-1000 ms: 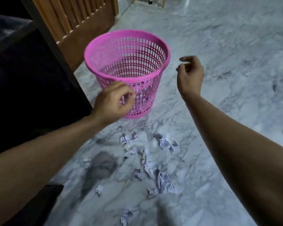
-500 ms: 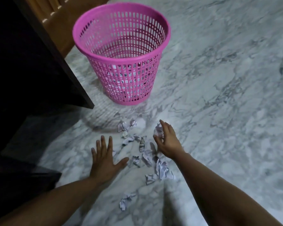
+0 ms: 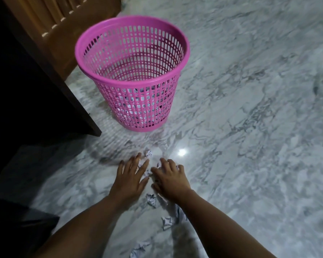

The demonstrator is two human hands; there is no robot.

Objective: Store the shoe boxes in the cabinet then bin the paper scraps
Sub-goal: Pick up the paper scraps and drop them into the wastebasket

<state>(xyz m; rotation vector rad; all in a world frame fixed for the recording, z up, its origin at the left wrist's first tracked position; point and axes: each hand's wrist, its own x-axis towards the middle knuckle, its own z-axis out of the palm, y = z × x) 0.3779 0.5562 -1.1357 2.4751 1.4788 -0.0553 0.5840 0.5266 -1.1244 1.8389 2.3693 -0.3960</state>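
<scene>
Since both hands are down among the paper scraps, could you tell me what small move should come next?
Probably close both hands together to scoop the scraps between them: the left hand and right hand lie spread over the pile, and the pink bin stands just ahead.

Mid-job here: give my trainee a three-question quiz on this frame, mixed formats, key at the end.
1. True or false: the pink basket lies tipped on its side.
2. Multiple choice: the left hand and right hand are A) above the basket rim, B) low over the paper scraps on the marble floor, C) on the wooden door.
3. Fill in: paper already shows through the basket's ____ wall.

Key: 1 false; 2 B; 3 mesh
</scene>
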